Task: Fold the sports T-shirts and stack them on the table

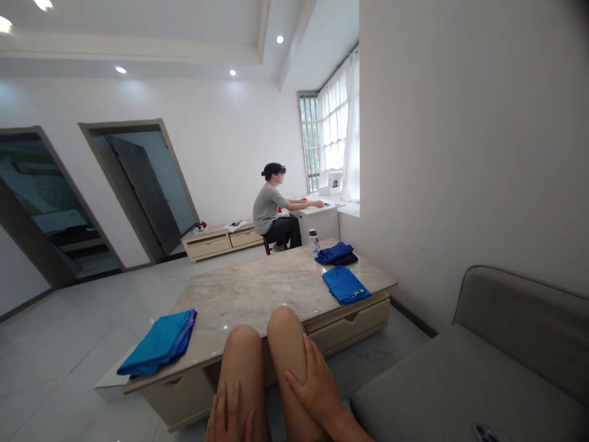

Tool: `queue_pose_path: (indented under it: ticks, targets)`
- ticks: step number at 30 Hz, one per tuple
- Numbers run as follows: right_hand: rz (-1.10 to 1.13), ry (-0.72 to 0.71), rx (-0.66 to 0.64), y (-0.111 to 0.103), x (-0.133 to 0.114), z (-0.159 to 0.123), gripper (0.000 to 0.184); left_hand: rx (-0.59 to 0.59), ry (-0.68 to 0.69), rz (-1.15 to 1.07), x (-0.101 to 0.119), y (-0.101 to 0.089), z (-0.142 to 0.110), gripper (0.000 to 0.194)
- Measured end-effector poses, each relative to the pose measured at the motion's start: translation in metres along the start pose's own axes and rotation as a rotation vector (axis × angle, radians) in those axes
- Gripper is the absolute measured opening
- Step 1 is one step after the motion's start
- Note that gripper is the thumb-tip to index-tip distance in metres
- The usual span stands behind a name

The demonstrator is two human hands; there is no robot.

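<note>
My left hand [227, 416] rests on my left thigh, its fingers stretched out and a little apart. On the outer side of my right leg lies my right hand [316, 383], fingers extended and thumb spread over the thigh. Neither hand holds anything. Before my knees stands a marble-topped coffee table [251, 279]. A stack of folded teal and purple cloths [159, 344] lies at its left end. Toward the right end are a folded bright blue cloth [345, 284] and, behind it, a bunched dark blue cloth [335, 253].
A bottle [314, 243] stands near the dark blue cloth. Beyond the table, a person [271, 209] in a grey top sits at a white desk [319, 218]. A low cabinet [209, 247] lines the far wall. The grey sofa [460, 380] is on my right, with a phone [486, 432] on it.
</note>
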State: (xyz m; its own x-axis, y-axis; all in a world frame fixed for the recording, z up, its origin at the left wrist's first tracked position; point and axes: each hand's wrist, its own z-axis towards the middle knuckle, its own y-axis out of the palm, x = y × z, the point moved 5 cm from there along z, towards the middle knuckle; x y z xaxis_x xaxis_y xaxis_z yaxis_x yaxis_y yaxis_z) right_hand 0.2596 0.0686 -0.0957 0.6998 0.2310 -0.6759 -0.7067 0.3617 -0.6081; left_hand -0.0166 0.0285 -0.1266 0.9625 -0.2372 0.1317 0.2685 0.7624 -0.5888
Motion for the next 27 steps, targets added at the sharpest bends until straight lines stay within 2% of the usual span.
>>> queue_pose_path:
  ticks: [3, 8, 12, 16, 20, 24, 27]
  targets:
    - [-0.020, 0.002, -0.034, 0.000, -0.005, 0.004, 0.097, -0.078, -0.033, -0.046, 0.002, -0.013, 0.006, 0.068]
    - [-0.150, 0.021, -0.137, -0.003, -0.021, 0.015, 0.104, -0.095, -0.120, -0.044, 0.020, -0.035, 0.020, 0.060]
    - [-0.248, 0.028, -0.176, -0.011, -0.036, 0.014, 0.100, -0.085, -0.131, -0.042, 0.028, -0.041, 0.022, 0.057]
    - [-0.369, 0.007, -0.185, -0.018, -0.046, 0.003, 0.098, -0.113, -0.108, -0.039, 0.028, -0.043, 0.012, 0.056]
    - [-0.456, -0.057, -0.153, -0.019, -0.046, -0.009, 0.100, -0.162, -0.078, -0.048, 0.024, -0.043, 0.000, 0.061]
    - [-0.488, -0.061, -0.153, -0.020, -0.036, -0.009, 0.098, -0.186, -0.059, -0.064, 0.019, -0.043, -0.007, 0.081]
    - [-0.499, -0.062, -0.147, -0.022, -0.031, -0.005, 0.096, -0.165, -0.060, -0.066, 0.019, -0.044, -0.009, 0.081]
